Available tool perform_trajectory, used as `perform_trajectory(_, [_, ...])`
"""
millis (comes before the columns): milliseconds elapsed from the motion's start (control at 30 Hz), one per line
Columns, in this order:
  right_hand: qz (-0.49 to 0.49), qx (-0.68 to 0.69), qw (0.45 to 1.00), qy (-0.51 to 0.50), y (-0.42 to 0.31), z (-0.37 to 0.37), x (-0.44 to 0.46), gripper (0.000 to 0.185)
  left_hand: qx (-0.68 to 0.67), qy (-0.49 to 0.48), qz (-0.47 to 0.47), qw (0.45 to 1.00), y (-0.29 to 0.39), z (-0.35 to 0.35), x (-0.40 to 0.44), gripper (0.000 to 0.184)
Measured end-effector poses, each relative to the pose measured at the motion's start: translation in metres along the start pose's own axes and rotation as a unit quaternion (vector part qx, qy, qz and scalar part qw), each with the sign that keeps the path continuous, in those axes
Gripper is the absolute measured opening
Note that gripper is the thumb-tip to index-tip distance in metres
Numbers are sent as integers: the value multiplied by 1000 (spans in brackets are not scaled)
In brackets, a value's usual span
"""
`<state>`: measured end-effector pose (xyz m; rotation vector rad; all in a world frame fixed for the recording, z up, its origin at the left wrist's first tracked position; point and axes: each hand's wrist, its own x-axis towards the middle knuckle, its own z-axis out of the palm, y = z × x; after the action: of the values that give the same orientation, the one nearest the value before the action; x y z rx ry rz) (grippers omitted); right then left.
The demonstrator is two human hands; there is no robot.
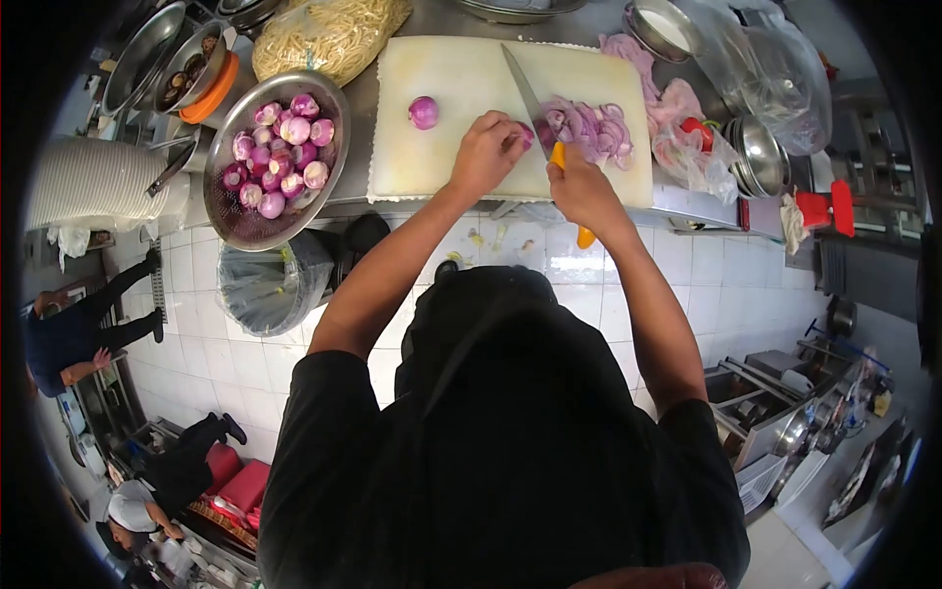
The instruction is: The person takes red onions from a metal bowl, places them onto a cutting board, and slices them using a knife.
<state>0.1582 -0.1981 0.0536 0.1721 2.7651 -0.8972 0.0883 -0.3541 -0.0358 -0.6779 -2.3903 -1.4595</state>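
Note:
My right hand (581, 187) is closed round the yellow handle of a kitchen knife (528, 90), whose blade points away from me over the white cutting board (422, 167). Just left of the blade, the bent fingers of my left hand (488, 152) hold a piece of red onion (526, 135), mostly hidden by the fingertips. Sliced red onion (599, 133) lies in a heap right of the blade. One whole peeled onion (423, 112) rests on the board's left part. A metal colander (228, 208) full of peeled onions (280, 157) stands left of the board.
Behind the colander sits a bag of noodles (329, 39). A pink cloth (677, 98), plastic bags (765, 79) and metal bowls (760, 157) crowd the right side. A lined bin (270, 290) stands below the counter edge. Two other people (64, 339) are at the far left.

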Motion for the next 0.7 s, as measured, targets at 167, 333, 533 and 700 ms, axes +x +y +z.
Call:
perform_trajectory(167, [6, -6, 1000, 1, -4, 18, 31, 36, -4, 6, 20, 1000, -4, 2, -1, 11])
perform_trajectory(333, [26, 3, 999, -43, -6, 3, 28, 33, -21, 27, -12, 999, 1, 2, -3, 11])
perform_trajectory(533, [43, 50, 997, -41, -11, 17, 32, 34, -23, 35, -26, 999, -2, 3, -2, 10])
perform_trajectory(700, [24, 35, 999, -28, -5, 16, 28, 32, -24, 31, -34, 999, 1, 2, -4, 10])
